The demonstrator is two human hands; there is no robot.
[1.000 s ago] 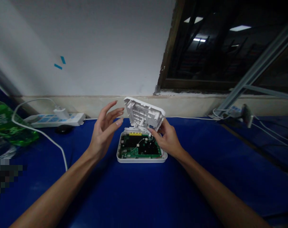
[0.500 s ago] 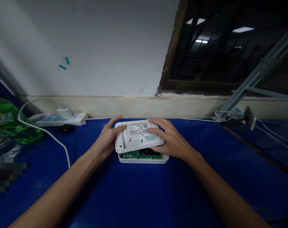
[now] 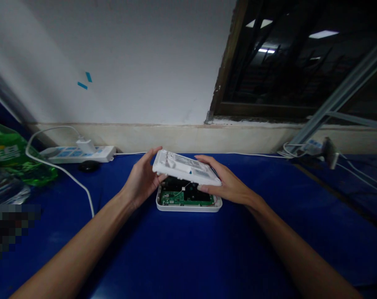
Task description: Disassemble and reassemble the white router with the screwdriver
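Note:
A white plastic cover (image 3: 184,167) with labels on its outer face is held tilted above an opened white device casing (image 3: 188,208) on the blue table. Inside the casing lie a green circuit board (image 3: 176,200), a black part and a thin white wire with a small white connector (image 3: 183,189). My left hand (image 3: 144,176) is closed on the cover's raised left end, its thumb partly hidden beneath. At the lower right end, my right hand (image 3: 227,182) grips the cover, thumb below near the board and fingers behind.
A white power strip (image 3: 82,154) with a plugged-in charger stands against the wall, a black mouse-like object (image 3: 89,166) before it. Green bottles (image 3: 17,153) lie at the left. Cables and a metal frame (image 3: 328,104) are at the right.
The cover's left end has risen and its face has tipped away, so more of the board and the white wire show. Both hands have kept hold of it.

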